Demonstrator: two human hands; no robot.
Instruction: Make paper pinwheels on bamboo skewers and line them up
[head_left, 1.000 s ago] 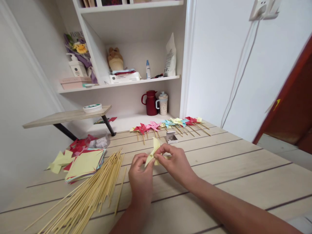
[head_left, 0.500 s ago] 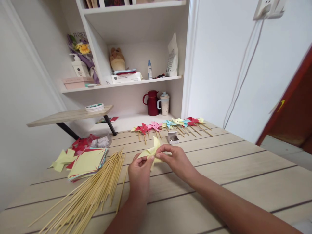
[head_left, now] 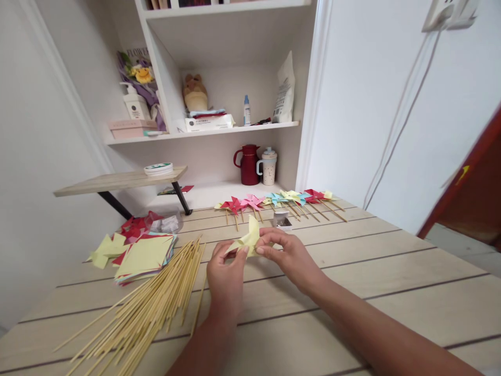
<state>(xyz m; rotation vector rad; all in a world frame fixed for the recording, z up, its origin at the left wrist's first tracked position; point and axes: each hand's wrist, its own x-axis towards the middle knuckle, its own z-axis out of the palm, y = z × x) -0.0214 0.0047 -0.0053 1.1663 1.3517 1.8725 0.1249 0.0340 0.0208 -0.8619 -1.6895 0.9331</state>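
Note:
Between my two hands, above the table, is a pale yellow paper pinwheel (head_left: 250, 237) with curled blades and no stick visible on it. My left hand (head_left: 227, 269) pinches its lower left side between thumb and fingers. My right hand (head_left: 278, 250) is closed at its right side, thumb and fingertips by the paper's edge; the fingers hide part of it. Just beyond the right hand stands a small open box (head_left: 282, 221) with dark small contents. To the left of my left hand lies a spread bundle of thin wooden sticks (head_left: 156, 303), one stick (head_left: 199, 304) apart from it.
Finished pinwheels on sticks (head_left: 252, 202) line the table's back edge. At left are stacked coloured paper squares (head_left: 144, 253), yellow folded paper (head_left: 105, 250), red paper pieces (head_left: 136, 225) and a clear container (head_left: 168, 223). A raised wooden stand (head_left: 113, 183), red jug (head_left: 249, 166) and cup (head_left: 269, 167) stand behind.
The view has shifted slightly, so the surroundings appear farther right. My hands still hold the yellow pinwheel, which has turned a little; the right fingertips now sit more at its right edge.

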